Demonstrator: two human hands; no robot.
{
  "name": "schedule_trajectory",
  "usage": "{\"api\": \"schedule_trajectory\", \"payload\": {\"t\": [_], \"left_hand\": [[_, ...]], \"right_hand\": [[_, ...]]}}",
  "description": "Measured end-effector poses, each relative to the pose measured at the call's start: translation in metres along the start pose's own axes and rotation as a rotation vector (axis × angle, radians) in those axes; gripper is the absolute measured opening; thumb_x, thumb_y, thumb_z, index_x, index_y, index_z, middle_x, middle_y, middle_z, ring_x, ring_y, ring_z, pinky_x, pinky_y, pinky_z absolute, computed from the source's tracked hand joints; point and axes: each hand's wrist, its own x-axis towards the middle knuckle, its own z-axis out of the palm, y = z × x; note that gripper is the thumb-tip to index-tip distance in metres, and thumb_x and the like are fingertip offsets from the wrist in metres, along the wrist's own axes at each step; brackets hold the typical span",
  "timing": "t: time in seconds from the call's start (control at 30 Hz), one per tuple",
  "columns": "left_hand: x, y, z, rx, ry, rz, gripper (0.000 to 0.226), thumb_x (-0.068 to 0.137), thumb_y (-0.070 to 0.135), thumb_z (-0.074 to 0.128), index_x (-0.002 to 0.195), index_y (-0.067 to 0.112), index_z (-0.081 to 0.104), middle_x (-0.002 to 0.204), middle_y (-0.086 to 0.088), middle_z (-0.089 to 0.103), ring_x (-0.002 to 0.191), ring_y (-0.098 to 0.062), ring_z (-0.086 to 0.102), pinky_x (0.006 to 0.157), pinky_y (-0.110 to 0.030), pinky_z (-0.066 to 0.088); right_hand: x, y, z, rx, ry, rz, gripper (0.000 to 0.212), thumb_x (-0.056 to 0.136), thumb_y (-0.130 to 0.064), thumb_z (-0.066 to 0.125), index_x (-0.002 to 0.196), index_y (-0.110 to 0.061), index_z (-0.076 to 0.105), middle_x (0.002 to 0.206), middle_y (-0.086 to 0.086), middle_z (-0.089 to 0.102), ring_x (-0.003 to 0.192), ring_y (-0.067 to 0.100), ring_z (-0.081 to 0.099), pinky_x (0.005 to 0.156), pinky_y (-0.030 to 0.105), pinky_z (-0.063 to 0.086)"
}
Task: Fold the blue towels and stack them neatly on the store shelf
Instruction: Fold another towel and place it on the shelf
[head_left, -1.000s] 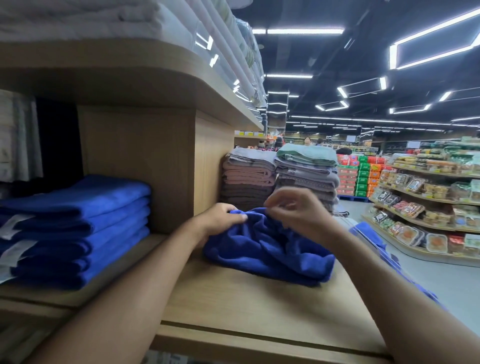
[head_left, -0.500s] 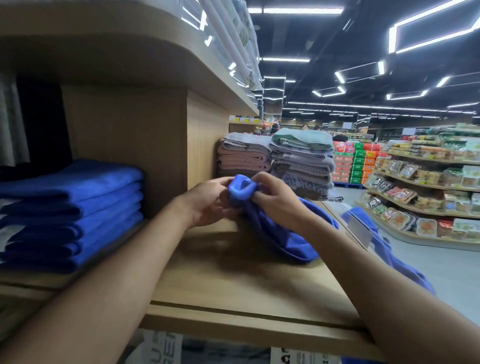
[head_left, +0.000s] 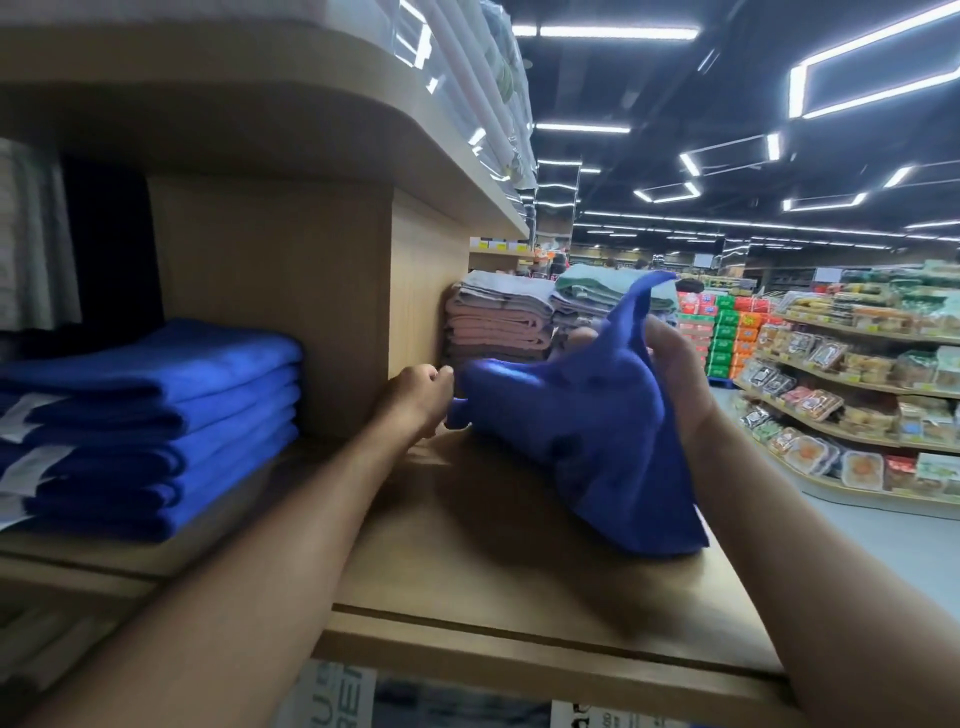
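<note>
Your left hand (head_left: 415, 397) is pinching one corner of the blue towel (head_left: 587, 431); your right hand (head_left: 675, 374) is gripping its raised edge. The towel is hanging partly above the wooden shelf (head_left: 467, 587), right of the folded blue stack (head_left: 150, 421).

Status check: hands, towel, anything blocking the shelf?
Left hand and right hand both gripping loose blue towel, unfolded. Folded blue stack at left. Nothing blocking.

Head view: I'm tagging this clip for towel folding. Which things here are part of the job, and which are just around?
Part of the job:
- loose blue towel, held up by both hands
- left hand and right hand
- stack of folded blue towels
- wooden shelf

Just around:
- pink and grey towel stacks
- packaged food shelves
- white packs on the upper shelf
</note>
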Motion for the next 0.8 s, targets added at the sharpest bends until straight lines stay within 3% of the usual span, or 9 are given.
{"api": "schedule_trajectory", "payload": {"t": [0.07,0.17,0.27,0.4,0.47,0.57,0.63,0.7,0.8], "left_hand": [[-0.002,0.003,-0.003,-0.186,-0.097,-0.204,0.044,0.096,0.045,0.035,0.088,0.011,0.062,0.069,-0.008,0.07,0.051,-0.024,0.061,0.054,-0.024,0.038],[-0.004,-0.002,-0.003,-0.231,-0.249,-0.291,0.053,0.096,0.06,0.04,0.096,0.01,0.06,0.083,-0.009,0.076,0.053,-0.021,0.068,0.046,-0.019,0.043],[-0.002,-0.013,0.003,-0.065,-0.279,-0.176,0.035,0.09,0.045,0.067,0.091,0.01,0.061,0.086,-0.007,0.069,0.062,-0.02,0.067,0.047,-0.021,0.045],[0.0,-0.019,0.003,0.252,-0.237,-0.05,0.044,0.083,0.048,0.075,0.076,0.01,0.053,0.064,-0.012,0.06,0.056,-0.026,0.056,0.05,-0.023,0.036],[-0.003,-0.017,0.002,0.296,-0.267,-0.038,0.055,0.081,0.063,0.07,0.074,0.01,0.056,0.064,-0.008,0.064,0.051,-0.024,0.058,0.046,-0.02,0.035],[-0.007,-0.011,0.004,0.266,-0.264,-0.037,0.062,0.079,0.075,0.062,0.077,0.013,0.061,0.067,0.003,0.072,0.039,-0.012,0.061,0.037,-0.012,0.035],[-0.008,-0.007,0.006,0.257,-0.331,0.003,0.07,0.071,0.085,0.056,0.085,0.017,0.063,0.076,0.004,0.076,0.044,-0.011,0.063,0.044,-0.017,0.04],[-0.014,-0.003,0.009,0.225,-0.472,0.072,0.081,0.057,0.093,0.058,0.09,0.02,0.067,0.077,0.009,0.076,0.051,-0.014,0.058,0.05,-0.022,0.04],[-0.02,-0.001,0.013,0.322,-0.613,0.217,0.062,0.059,0.08,0.075,0.092,0.027,0.075,0.087,0.003,0.075,0.066,-0.016,0.058,0.058,-0.031,0.045]], "right_hand": [[-0.005,-0.007,-0.002,0.216,-0.434,0.214,0.046,0.101,-0.035,0.049,0.103,0.008,0.066,0.098,0.01,0.077,0.093,0.018,0.072,0.088,0.024,0.054],[0.0,-0.001,-0.013,0.033,-0.394,0.513,0.068,0.09,-0.06,0.058,0.105,0.005,0.072,0.105,0.025,0.073,0.09,0.033,0.073,0.081,0.039,0.058],[0.003,0.019,-0.017,-0.73,-0.084,0.403,0.033,0.082,-0.049,0.075,0.096,-0.02,0.078,0.104,0.009,0.074,0.068,0.016,0.069,0.06,0.026,0.053],[0.006,0.04,-0.026,-1.686,-0.127,0.364,0.032,0.074,-0.054,0.08,0.097,-0.034,0.071,0.088,-0.013,0.069,0.081,0.009,0.064,0.066,0.026,0.046],[0.009,0.04,-0.031,-1.638,-0.067,0.345,0.021,0.078,-0.042,0.076,0.079,-0.021,0.07,0.066,-0.007,0.063,0.063,0.011,0.058,0.055,0.025,0.042],[0.02,0.04,-0.037,-0.988,0.334,0.271,0.01,0.088,-0.012,0.059,0.08,-0.013,0.066,0.066,0.009,0.064,0.049,0.016,0.063,0.044,0.024,0.05],[0.026,0.036,-0.05,-0.787,0.611,0.072,0.029,0.086,-0.002,0.053,0.112,-0.009,0.066,0.107,0.023,0.068,0.093,0.034,0.072,0.077,0.044,0.062],[0.028,0.031,-0.061,-0.877,0.743,-0.047,0.06,0.084,-0.005,0.058,0.143,-0.01,0.046,0.147,0.019,0.043,0.133,0.031,0.047,0.111,0.04,0.042],[0.025,0.029,-0.059,-1.033,0.724,-0.102,0.076,0.085,-0.014,0.067,0.153,-0.013,0.033,0.161,0.011,0.019,0.143,0.022,0.028,0.107,0.029,0.029]]}}
